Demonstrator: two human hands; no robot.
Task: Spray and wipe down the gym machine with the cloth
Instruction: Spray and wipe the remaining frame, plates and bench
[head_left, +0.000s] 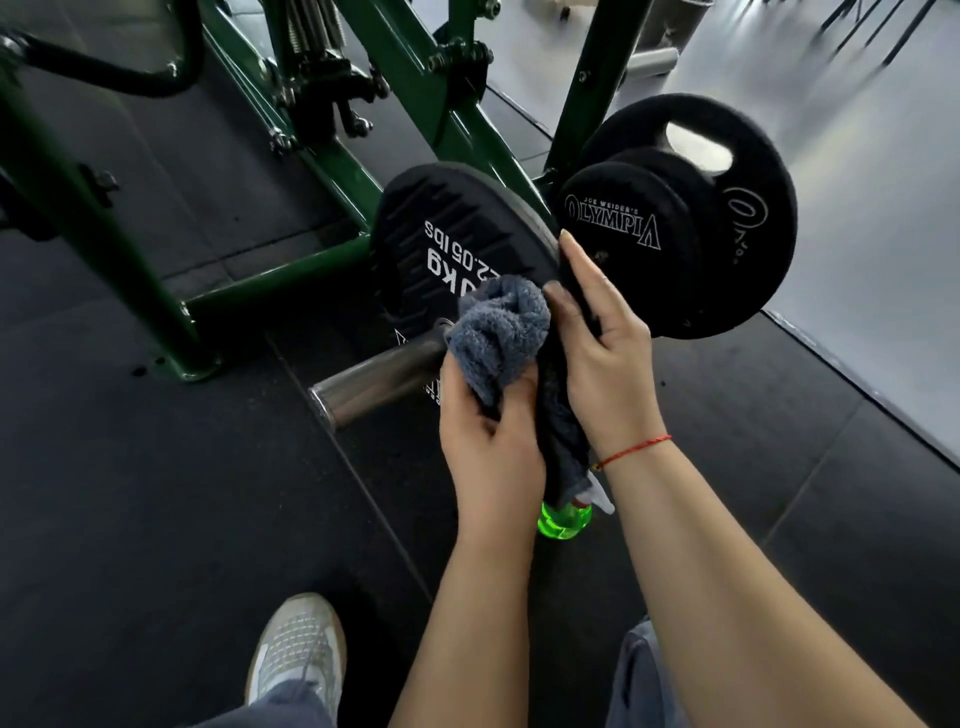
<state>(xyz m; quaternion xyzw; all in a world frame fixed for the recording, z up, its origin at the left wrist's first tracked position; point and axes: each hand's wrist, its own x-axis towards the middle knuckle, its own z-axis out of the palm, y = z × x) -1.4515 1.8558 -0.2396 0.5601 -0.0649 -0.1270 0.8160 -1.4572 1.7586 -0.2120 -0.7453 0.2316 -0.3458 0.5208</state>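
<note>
My left hand (488, 441) grips a bunched grey cloth (498, 322) in front of the black 10 kg weight plate (441, 234) on the green gym machine (280, 273). My right hand (605, 348) lies along the plate's edge with long straight fingers. Its thumb pinches a darker length of the cloth, which hangs down between my wrists. The cloth bunch covers the inner end of the steel plate sleeve (379, 382). A green spray bottle (563, 519) stands on the floor below my hands, mostly hidden by the cloth and my arms.
Two black Olympia plates (675, 223) hang on a peg to the right. Green frame bars and a spring assembly (311, 36) fill the upper left. Black rubber floor mats (156, 493) meet a pale floor (883, 208) at right. My shoe (298, 649) is at the bottom.
</note>
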